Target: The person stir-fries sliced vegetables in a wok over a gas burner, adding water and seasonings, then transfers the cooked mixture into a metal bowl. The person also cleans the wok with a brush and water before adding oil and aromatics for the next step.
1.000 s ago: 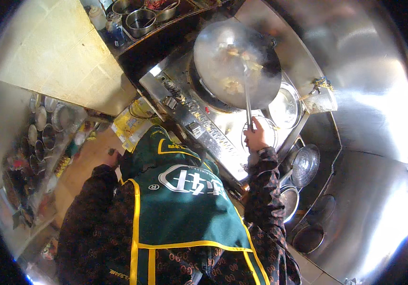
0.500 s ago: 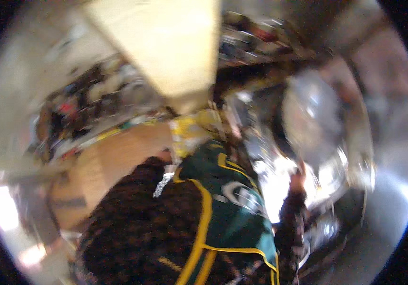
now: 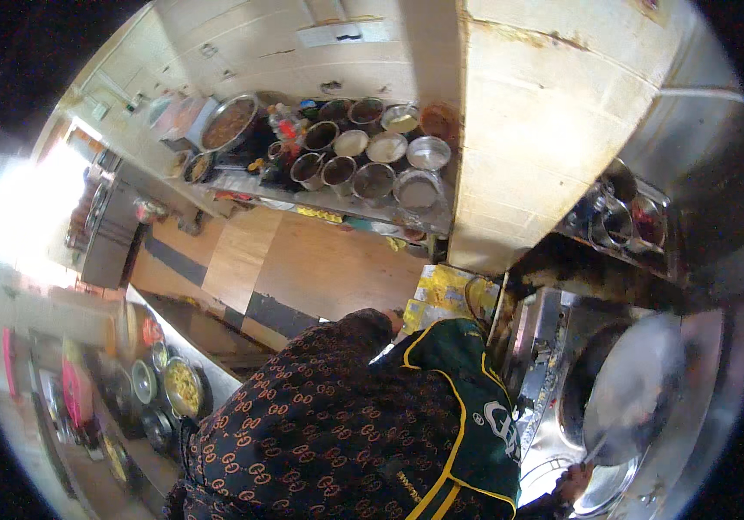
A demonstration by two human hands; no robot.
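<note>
At the lower right, my right hand [image 3: 575, 484] is closed round the handle of a large grey wok [image 3: 640, 390]. The wok is tilted over the steel stove [image 3: 554, 381], and what is in it is too hazy to make out. My left hand [image 3: 396, 319] shows only in small part beyond the dark patterned sleeve [image 3: 302, 416]. Its fingers are hidden, near the stained yellow surface [image 3: 441, 290] beside the stove. A green apron with yellow edging [image 3: 458, 390] covers my front.
Several metal pots [image 3: 374, 180] crowd a counter along the far wall. A tiled pillar [image 3: 554, 113] parts it from a shelf of containers [image 3: 632, 224] at right. Bowls and a pan of yellow food [image 3: 183, 387] stand at left. Wooden-coloured flooring [image 3: 328, 260] lies between.
The view has turned and steadied after a blur, so the pots and pillar now lie farther right. My right hand stays on the wok handle, now lower in view.
</note>
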